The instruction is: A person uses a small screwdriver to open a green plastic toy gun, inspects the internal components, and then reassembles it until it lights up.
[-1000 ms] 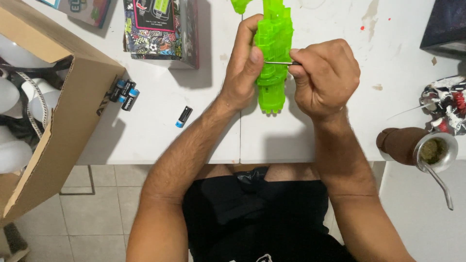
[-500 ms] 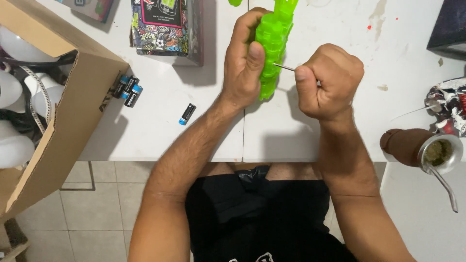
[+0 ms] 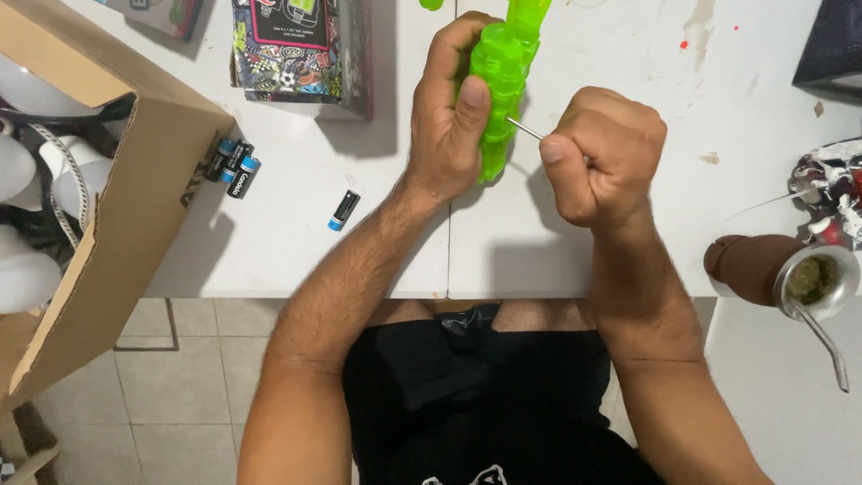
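My left hand is wrapped around a bright green plastic toy that stands on edge on the white table. My right hand is closed in a fist around a small screwdriver; only its thin metal shaft shows, with the tip against the toy's side. Both forearms reach in from the bottom of the view.
One loose battery lies left of my left wrist, and three more batteries lie by an open cardboard box. A colourful printed box stands at the back. A brown gourd cup with a metal straw sits at right.
The toy has been turned up onto its edge in my left hand and lifted toward the back. My right hand has drawn slightly away to the right, exposing more screwdriver shaft.
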